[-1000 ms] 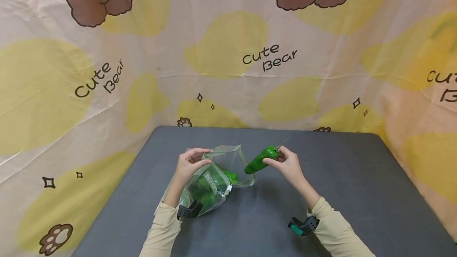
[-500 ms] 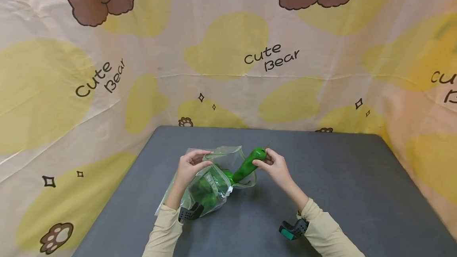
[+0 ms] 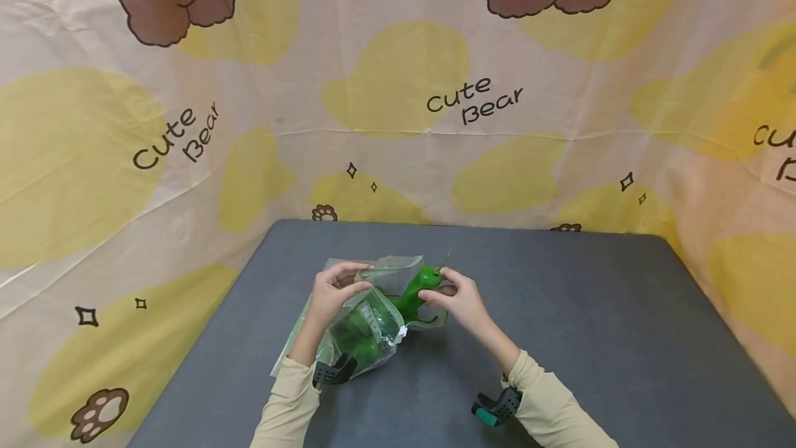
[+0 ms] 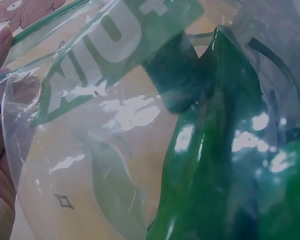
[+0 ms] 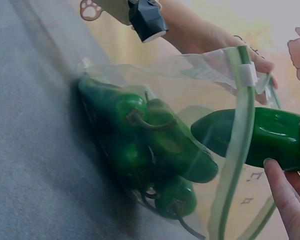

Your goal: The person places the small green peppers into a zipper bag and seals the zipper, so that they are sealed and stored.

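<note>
A clear zip bag (image 3: 367,323) with a green seal lies on its side, its mouth facing right, with several green peppers (image 5: 135,145) inside. My left hand (image 3: 332,296) pinches the upper rim of the mouth between thumb and fingers. In the right wrist view a white slider (image 5: 247,75) sits on the green zip. My right hand (image 3: 457,299) holds one green pepper (image 3: 415,290) near its stem end, stem upward. This pepper's tip is inside the bag mouth, while the stem end is outside. Through the film, the left wrist view shows large peppers (image 4: 210,150) close up.
The bag lies on a dark grey table (image 3: 560,337). Behind and beside the table hangs a printed cloth (image 3: 398,88) with bears and lettering. Each wrist wears a dark strap, such as the right strap (image 3: 497,406).
My right hand has moved left and slightly down, carrying the pepper from beside the bag into its mouth. The pepper has turned more upright. My left hand has stayed almost still on the rim.
</note>
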The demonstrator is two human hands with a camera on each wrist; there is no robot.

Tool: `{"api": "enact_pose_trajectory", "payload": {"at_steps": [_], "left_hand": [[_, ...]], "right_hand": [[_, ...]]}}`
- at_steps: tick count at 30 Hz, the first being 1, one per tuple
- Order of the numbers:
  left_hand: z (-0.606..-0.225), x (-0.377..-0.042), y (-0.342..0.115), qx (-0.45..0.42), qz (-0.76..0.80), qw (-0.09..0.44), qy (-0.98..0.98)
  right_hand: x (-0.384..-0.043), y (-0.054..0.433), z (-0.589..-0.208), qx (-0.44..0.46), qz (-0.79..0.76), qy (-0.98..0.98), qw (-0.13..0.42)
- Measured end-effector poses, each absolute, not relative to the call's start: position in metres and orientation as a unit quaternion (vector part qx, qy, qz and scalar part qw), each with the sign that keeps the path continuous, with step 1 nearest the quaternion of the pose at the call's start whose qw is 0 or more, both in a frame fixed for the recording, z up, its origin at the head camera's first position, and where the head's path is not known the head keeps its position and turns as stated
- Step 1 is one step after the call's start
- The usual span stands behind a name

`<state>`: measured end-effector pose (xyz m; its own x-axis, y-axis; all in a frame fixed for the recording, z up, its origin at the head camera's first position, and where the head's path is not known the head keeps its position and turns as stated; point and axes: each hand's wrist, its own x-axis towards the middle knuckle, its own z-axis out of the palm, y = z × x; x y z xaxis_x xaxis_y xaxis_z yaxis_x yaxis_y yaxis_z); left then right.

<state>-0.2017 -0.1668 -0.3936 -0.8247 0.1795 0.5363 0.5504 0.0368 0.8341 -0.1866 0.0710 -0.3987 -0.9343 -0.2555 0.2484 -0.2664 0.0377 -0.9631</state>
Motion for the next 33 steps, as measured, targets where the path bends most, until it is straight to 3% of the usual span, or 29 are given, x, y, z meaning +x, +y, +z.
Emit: {"api": "enact_pose_trajectory", "payload": {"at_steps": [14,23,33], "left_hand": [[-0.394,-0.205,-0.162,-0.265,-0.649,0.134,-0.7],[-0.391,-0.203,-0.162,-0.262,-0.641,0.137,-0.709],[-0.39,-0.204,-0.161,-0.264,-0.633,0.13,-0.716]], "right_hand": [[-0.186,0.058,-0.406,0.18,0.666,-0.724,-0.021],[-0.197,0.05,-0.431,0.232,0.628,-0.742,-0.034],[-0.202,0.052,-0.431,0.277,0.548,-0.789,-0.025]]}}
